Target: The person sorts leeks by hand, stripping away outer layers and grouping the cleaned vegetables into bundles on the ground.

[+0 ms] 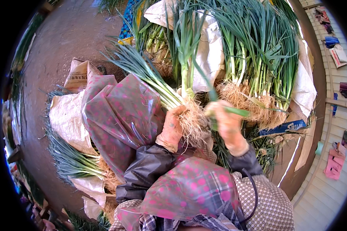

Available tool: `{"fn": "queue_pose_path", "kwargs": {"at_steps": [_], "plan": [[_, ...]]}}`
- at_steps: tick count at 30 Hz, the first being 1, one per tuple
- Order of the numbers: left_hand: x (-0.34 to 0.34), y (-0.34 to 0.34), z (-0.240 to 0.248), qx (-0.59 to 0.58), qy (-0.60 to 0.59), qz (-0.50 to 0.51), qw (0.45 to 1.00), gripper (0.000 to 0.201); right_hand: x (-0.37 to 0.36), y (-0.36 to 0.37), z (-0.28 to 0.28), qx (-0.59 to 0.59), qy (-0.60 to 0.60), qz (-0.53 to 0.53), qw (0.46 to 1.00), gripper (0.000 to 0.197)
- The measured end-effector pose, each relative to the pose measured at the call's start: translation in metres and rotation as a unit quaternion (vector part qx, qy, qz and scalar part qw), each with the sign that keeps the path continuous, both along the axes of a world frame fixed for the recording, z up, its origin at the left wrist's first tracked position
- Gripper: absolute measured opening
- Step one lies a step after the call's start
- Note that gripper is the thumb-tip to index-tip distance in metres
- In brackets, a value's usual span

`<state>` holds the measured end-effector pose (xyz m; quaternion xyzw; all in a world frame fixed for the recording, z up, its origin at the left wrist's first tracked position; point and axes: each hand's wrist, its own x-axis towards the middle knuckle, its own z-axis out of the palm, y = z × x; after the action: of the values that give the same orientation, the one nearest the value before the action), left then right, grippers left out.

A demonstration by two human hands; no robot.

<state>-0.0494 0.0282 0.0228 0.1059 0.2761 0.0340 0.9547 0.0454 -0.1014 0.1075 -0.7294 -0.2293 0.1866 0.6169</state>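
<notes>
Head view: gloved left hand grips a stringy-rooted scallion bunch; right hand pinches a limp leaf.

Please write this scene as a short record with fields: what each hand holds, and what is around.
left hand: gloved, grips a bunch of green onions just above the roots
right hand: gloved, pinches one green leaf
behind: big onion pile on white sacks
left side: more onions, dotted plastic sheet
ground: bare soil

Your way forward is blocked by piled green onions; bare ground lies open far left.
</notes>
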Motion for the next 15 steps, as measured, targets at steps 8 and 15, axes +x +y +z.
{"fn": "queue_pose_path", "kwargs": {"at_steps": [8,15], "plan": [[-0.006,-0.002,0.010,-0.142,-0.045,-0.088,0.985,0.043,-0.031,-0.215,-0.063,-0.769,0.094,0.242,0.584,0.055],[-0.008,-0.010,0.032,-0.258,-0.085,-0.086,0.959,0.038,0.040,-0.029,-0.064,0.019,0.292,-0.019,0.956,0.057]]}}
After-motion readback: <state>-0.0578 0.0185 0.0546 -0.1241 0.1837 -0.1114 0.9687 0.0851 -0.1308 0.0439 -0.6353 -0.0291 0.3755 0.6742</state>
